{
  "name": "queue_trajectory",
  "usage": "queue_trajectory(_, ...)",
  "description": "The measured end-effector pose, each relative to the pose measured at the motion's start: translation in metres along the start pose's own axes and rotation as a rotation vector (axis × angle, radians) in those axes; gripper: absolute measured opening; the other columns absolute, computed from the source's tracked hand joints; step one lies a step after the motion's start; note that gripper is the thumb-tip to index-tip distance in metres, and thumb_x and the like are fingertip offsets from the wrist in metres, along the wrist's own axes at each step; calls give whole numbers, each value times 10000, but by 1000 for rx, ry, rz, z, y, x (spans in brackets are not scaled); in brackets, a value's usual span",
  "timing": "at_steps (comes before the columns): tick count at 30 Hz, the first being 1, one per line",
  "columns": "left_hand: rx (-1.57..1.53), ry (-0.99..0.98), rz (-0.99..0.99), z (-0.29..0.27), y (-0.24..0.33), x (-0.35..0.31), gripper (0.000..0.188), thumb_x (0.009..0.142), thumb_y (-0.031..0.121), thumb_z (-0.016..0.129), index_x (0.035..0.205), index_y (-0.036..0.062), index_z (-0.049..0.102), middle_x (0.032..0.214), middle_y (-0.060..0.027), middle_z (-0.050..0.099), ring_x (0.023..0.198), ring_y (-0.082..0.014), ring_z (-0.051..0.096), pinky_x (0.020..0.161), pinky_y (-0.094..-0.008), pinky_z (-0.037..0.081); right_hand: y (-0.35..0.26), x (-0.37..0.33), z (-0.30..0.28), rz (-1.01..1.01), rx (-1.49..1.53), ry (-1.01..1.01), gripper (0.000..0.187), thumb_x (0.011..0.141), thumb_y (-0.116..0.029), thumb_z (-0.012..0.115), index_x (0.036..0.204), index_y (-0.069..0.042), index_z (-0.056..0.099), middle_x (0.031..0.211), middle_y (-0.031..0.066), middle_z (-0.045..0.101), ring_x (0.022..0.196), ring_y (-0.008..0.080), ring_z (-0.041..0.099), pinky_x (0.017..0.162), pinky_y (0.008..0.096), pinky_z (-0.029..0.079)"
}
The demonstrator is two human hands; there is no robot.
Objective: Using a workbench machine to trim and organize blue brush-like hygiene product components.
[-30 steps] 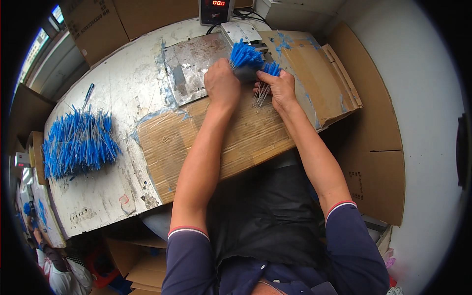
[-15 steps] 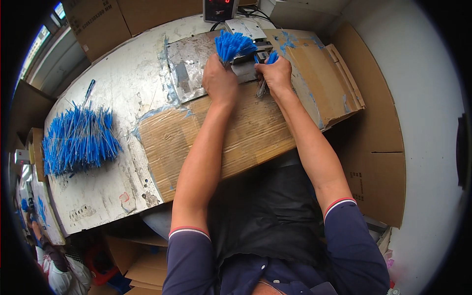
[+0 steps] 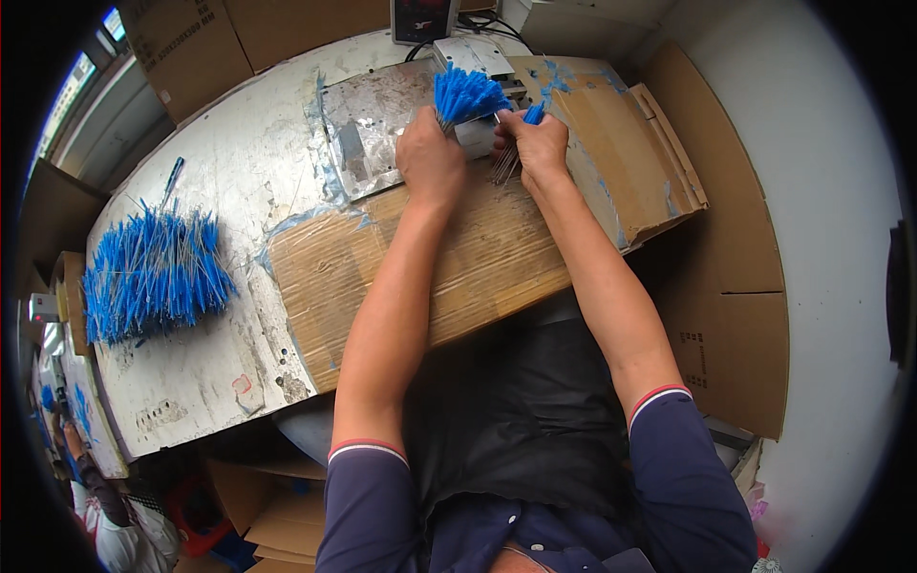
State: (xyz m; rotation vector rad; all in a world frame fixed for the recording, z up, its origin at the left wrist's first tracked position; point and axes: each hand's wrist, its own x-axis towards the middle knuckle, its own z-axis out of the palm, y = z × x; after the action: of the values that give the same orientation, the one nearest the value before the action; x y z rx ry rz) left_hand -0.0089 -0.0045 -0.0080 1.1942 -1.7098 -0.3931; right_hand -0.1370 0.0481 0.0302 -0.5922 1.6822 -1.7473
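Observation:
My left hand (image 3: 430,160) is closed around a thick bundle of thin wires with blue ends (image 3: 468,94), the blue ends fanning out above the fist. My right hand (image 3: 538,145) pinches a smaller bunch of blue-ended wires (image 3: 533,114); their bare grey ends stick out below the palm. Both hands are close together over the far edge of the cardboard sheet, in front of a small metal device (image 3: 475,57). On the left of the table lies a large pile of blue-ended wires (image 3: 158,272). The fingertips of my left hand are partly hidden.
Cardboard (image 3: 420,267) covers the near part of the worn white table (image 3: 258,162), and a metal plate (image 3: 368,124) lies beyond it. A dark display box (image 3: 423,21) stands at the back. A cardboard piece (image 3: 621,158) rises at right. Another person's arm (image 3: 81,454) shows at far left.
The bundle in my left hand has shifted slightly right, nearer my right hand. My right hand has turned a little, and its fingers have moved. The red digits on the display box no longer show.

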Motion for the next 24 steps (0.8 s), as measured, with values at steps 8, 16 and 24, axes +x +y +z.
queue_trajectory(8, -16, -24, 82, 0, 2, 0, 76, 846, 77, 629, 906, 33, 614, 839, -229, 682, 821, -456, 655, 725, -544, 481, -8, -11, -7, -386, 160, 44, 153, 944, -132, 693, 946, 13, 641, 741, 64, 664, 561, 137, 635, 493, 306, 568)
queue_trajectory(16, 1, -66, 72, -4, 7, 1, 123, 819, 29, 586, 936, 32, 624, 884, -221, 690, 866, -445, 655, 769, -538, 480, 29, -24, -19, -167, 222, -11, 187, 971, -137, 660, 1038, 32, 703, 849, 50, 657, 678, 144, 627, 611, 296, 583)
queue_trajectory(24, 139, -125, 192, -5, 9, -3, 178, 758, 2, 581, 930, 24, 624, 913, -158, 668, 892, -351, 633, 802, -461, 453, 17, -27, -40, -160, 211, -66, 119, 903, -45, 703, 994, 25, 675, 804, 60, 664, 622, 126, 618, 514, 271, 570)
